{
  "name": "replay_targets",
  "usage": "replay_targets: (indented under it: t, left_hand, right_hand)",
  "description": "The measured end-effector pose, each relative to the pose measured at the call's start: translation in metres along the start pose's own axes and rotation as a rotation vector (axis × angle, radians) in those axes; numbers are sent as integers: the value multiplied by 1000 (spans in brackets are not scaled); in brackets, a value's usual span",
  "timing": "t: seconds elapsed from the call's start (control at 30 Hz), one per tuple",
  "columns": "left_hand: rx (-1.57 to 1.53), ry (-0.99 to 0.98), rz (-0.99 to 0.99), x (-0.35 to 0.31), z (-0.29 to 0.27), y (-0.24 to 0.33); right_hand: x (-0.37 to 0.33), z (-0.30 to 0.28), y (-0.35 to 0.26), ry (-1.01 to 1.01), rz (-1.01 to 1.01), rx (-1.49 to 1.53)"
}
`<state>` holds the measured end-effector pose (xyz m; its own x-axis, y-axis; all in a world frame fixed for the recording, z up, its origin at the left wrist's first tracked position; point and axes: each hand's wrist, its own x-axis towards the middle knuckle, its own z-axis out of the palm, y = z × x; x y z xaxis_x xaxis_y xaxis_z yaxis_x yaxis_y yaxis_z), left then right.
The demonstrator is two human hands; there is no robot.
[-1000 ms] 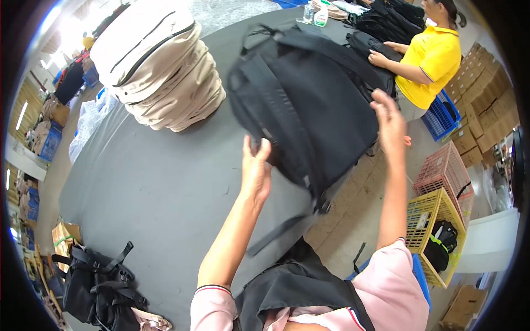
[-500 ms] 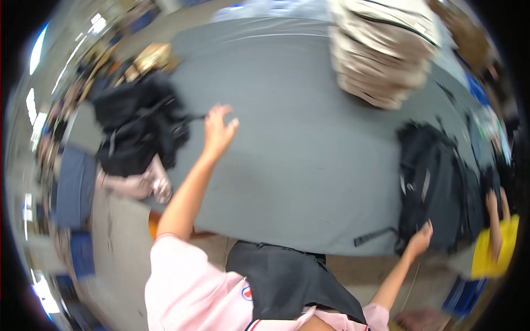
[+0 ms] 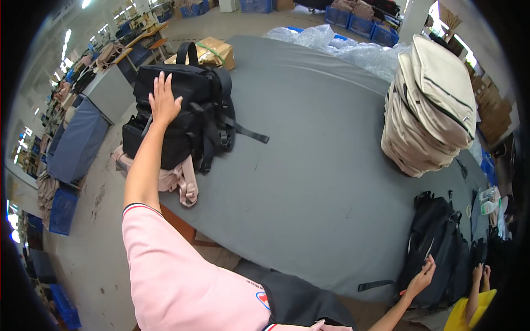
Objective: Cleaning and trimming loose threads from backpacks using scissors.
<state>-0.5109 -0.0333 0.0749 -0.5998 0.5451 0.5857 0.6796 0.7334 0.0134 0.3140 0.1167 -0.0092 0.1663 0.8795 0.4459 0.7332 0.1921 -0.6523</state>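
Observation:
At the left of the table, a black backpack [image 3: 165, 88] with a top handle lies on more black bags and straps. My left hand [image 3: 164, 105] rests flat against its front, fingers stretched out and apart from the thumb. Under the pile a pale pink bag [image 3: 187, 182] pokes out. At the near right lies another black backpack [image 3: 433, 237]. Against its near side is my right hand [image 3: 420, 278], fingers drawn together; whatever they may pinch is too small to make out. A loose strap [image 3: 375, 286] sticks out beside this hand.
A tall stack of beige backpacks [image 3: 425, 121] stands at the far right of the grey-covered table [image 3: 298, 165]. Behind the left pile sits a cardboard box [image 3: 218, 51]. Clear plastic wrap [image 3: 353, 58] lies beyond the table. At right another person's hands [image 3: 481, 273] are near black bags.
My view has swung left. The left hand has gone from above the bare tabletop onto the black backpack at left. My right hand stays by the right-hand backpack.

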Motion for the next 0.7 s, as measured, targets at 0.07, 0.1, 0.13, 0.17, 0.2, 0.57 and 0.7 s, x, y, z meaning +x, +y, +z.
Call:
replay_targets:
  t: [0.07,0.1,0.13,0.17,0.2,0.57,0.7]
  left_hand:
    - [45,33,119,34,0,9]
    - [174,-35,168,49,1,12]
    - [267,-79,183,57,4,16]
    - [362,-122,195,64,7,18]
    - [351,-114,187,68,15,17]
    - [-65,325,570,61,-37,72]
    - [-326,164,809,-11,-109,187]
  right_hand:
    - [3,14,-25,-92,-14,17]
    - [2,20,-36,-121,-57,10]
    - [0,27,-47,-161,-53,33]
    - [-1,37,-56,-203,-52,60]
    - [-4,46,-65,-256,-45,51]
    - [-50,120,-130,-658,151,282]
    - [-40,134,-170,-589,121,623]
